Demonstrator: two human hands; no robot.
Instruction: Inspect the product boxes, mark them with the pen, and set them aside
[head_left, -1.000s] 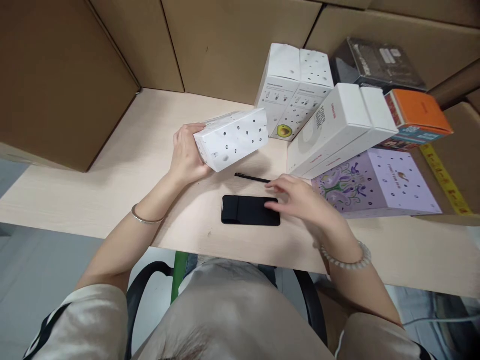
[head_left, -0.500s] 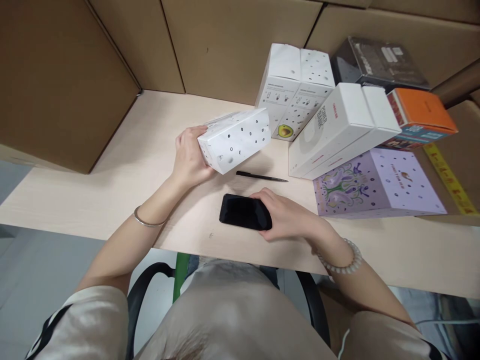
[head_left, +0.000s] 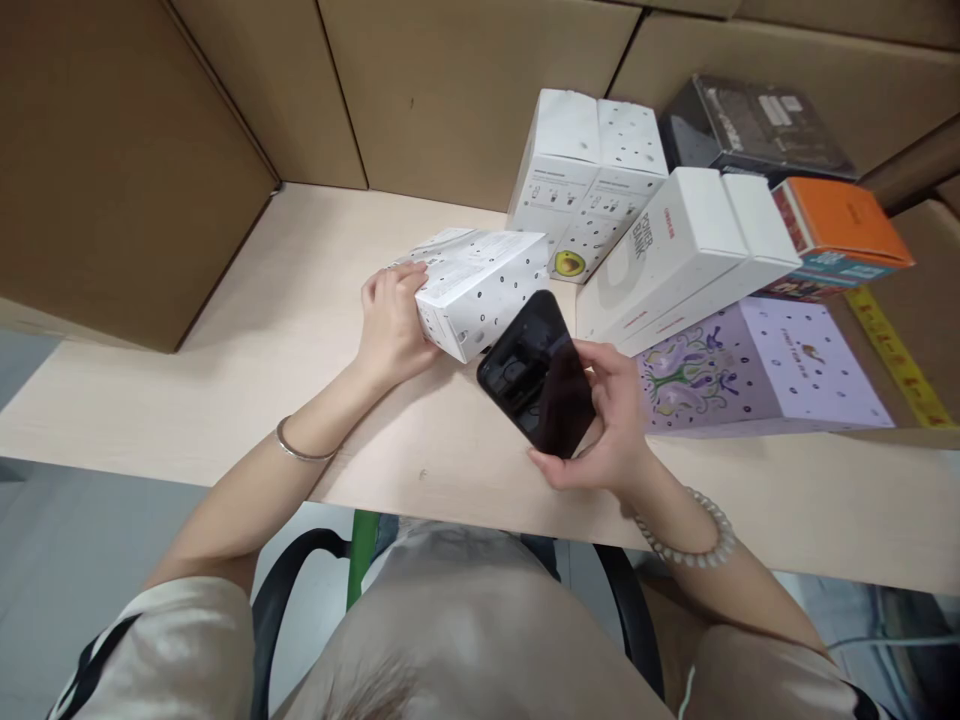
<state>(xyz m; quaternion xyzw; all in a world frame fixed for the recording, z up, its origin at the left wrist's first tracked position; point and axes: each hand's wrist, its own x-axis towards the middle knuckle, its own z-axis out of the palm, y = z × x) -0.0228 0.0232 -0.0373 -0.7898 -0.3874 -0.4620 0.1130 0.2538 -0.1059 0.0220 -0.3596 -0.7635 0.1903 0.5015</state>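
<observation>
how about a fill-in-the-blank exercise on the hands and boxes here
The left hand grips a white, speckled ____.
The right hand holds a black ____.
The silver bangle is on the ____ wrist.
The POWER BANK box is mainly ____ in colour.

Missing words: box; phone; left; white.

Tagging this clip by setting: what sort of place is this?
Probably an office or workroom desk: a pale wooden tabletop, the black armrest of a chair, and product boxes such as the POWER BANK box.
</observation>
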